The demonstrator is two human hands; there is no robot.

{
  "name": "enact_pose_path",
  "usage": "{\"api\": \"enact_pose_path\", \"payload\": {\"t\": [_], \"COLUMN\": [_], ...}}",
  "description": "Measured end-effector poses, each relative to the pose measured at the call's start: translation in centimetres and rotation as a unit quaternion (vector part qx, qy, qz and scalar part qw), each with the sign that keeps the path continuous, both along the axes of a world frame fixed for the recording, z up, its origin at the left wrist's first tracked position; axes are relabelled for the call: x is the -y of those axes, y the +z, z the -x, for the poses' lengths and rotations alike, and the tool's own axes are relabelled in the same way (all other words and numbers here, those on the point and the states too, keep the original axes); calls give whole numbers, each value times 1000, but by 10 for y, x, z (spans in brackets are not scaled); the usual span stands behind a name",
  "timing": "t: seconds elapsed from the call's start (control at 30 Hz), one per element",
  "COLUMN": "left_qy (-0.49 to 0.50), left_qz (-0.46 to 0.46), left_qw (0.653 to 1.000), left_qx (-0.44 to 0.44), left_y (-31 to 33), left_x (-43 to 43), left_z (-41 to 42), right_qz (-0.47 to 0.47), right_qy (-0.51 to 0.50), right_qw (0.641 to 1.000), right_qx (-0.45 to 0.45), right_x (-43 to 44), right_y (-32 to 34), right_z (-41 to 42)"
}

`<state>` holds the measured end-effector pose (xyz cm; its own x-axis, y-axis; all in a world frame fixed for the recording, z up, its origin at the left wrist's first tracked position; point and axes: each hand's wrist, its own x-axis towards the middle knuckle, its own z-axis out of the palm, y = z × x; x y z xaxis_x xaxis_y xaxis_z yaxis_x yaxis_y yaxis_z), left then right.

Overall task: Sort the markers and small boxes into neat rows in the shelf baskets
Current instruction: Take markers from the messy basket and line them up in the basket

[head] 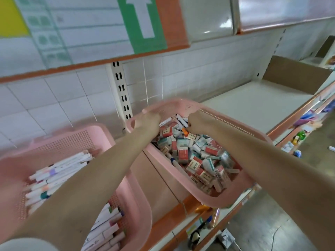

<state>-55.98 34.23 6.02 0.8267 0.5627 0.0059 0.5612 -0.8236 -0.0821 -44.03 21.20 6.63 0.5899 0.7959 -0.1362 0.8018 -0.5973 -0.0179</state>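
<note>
- Stray markers [178, 119] lie at the far end of the right basket [235, 127], between my hands and slantwise across it.
- My left hand [147, 122] and right hand [198, 124] are both curled at them. With the blur, I can't tell what either holds.
- Jumbled boxes [195, 156] fill the rest.
- The left basket [72, 138] holds rowed markers [59, 171].

A white up-arrow marks the green sign [143, 24], top centre. One small box [194, 166], lower centre, reads "28". Other print is blurred.
</note>
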Motion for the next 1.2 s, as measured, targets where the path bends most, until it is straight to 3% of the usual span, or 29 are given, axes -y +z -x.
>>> {"api": "enact_pose_path", "payload": {"t": [0.43,0.7,0.97,1.07,1.2], "left_qy": [4,-14,2,32,84], "left_qz": [48,125,132,133,130], "left_qw": [999,979,943,938,940], "left_qx": [25,160,304,320,304], "left_y": [-8,4,45,56,53], "left_x": [-5,-10,-30,-41,-41], "left_z": [-3,0,49,92,154], "right_qz": [-55,-198,-328,-365,-336], "right_qy": [-56,-113,-33,28,119], "right_qw": [997,966,935,915,901], "right_qx": [-22,-121,-131,-171,-247], "right_x": [-1,3,-5,-23,-48], "right_y": [-8,22,55,58,48], "right_z": [-6,-9,6,28,68]}}
